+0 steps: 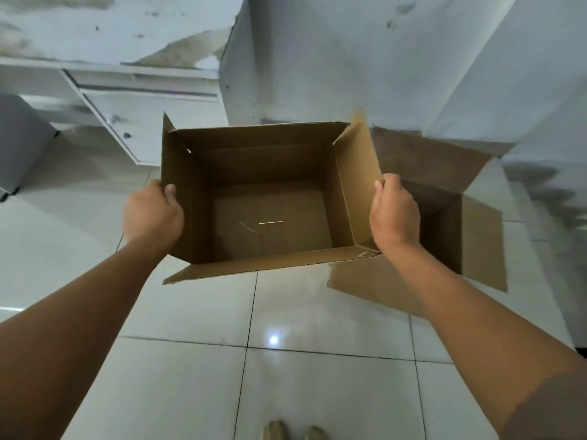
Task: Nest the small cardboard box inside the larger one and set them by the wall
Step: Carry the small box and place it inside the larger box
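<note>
Left hand (152, 214) and right hand (395, 211) grip the small box's (270, 217) side flaps; larger box (476, 236) just right.

The held box (270, 198) hides much of the second box (444, 192); both hands' fingers (170, 189) are mostly hidden.

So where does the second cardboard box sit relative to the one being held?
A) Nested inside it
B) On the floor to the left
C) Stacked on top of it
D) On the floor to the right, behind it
D: the second box lies open on the tiled floor, to the right of and behind the held box, whose inside is empty.
</note>
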Available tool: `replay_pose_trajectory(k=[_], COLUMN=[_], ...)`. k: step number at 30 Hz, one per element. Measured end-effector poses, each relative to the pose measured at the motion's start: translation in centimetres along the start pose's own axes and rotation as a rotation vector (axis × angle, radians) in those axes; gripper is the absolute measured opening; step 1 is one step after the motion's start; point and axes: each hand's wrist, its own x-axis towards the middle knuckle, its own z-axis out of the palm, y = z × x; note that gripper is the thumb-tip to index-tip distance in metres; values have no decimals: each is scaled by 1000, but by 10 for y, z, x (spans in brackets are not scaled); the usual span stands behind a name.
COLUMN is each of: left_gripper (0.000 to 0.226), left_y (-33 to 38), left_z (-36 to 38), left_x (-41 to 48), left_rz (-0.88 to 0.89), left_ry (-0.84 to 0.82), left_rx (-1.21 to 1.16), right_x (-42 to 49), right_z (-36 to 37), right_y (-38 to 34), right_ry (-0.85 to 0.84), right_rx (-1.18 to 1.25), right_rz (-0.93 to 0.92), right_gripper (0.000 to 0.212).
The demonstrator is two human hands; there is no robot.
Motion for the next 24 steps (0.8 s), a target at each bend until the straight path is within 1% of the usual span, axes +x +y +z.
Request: replay_pose_trajectory(k=[5,9,14,16,19,24], left_gripper=[38,38,38,38,36,34], left_y=[58,113,191,222,258,293], left_z=[14,40,85,106,138,201], left_x=[-1,-14,-30,-38,-45,-50], left_rz=[99,148,212,215,202,176], left_ry=[-55,-117,-164,-189,-222,-209], left_rx=[-86,-187,-241,-255,-296,-362], right_x=[16,23,36,43,52,64], right_z=[-34,-60,-81,-86,-88,-68], right_y=[51,109,186,219,263,332], right_ry=[97,136,152,156,163,149], right_rx=[-46,-81,-113,-120,-111,-102], right_rz=[123,219,336,379,393,440], right_gripper=[31,29,26,26,26,26])
